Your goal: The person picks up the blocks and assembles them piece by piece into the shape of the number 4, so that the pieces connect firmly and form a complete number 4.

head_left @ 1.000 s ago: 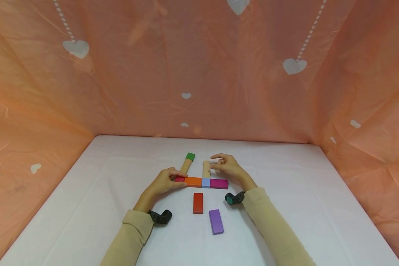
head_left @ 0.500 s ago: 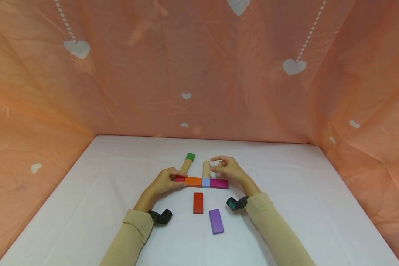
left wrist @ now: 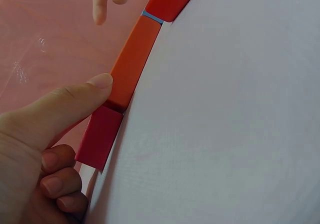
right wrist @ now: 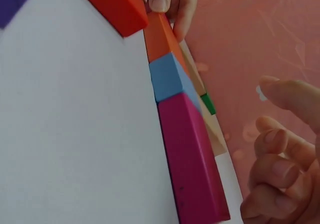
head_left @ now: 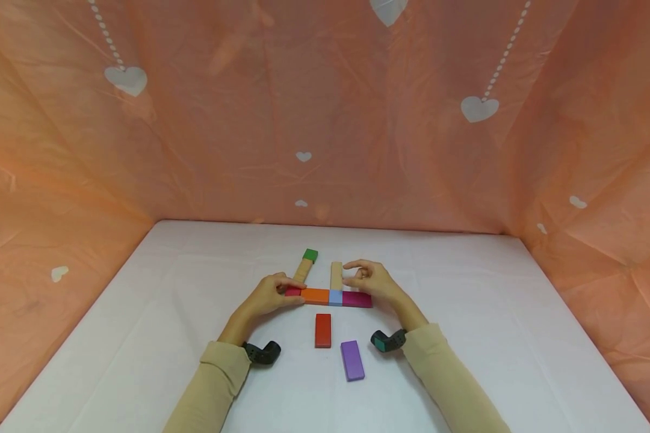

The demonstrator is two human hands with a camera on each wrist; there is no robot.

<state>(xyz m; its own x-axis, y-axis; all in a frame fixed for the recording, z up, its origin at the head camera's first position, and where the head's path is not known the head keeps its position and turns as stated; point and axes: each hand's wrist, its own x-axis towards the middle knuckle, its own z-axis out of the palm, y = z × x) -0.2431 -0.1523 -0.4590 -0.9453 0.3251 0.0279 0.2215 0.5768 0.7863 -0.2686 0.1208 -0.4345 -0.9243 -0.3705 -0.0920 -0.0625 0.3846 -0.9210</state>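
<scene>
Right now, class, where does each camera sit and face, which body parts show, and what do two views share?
Head: on the head, facing forward and down at the block row; sleeves, left hand and right hand show.
Left wrist: on that wrist, facing the crimson block and orange block; left hand and part of right hand show.
Right wrist: on that wrist, facing along the magenta block; right hand and part of left hand show.
Shared: both wrist views include the red block.
</scene>
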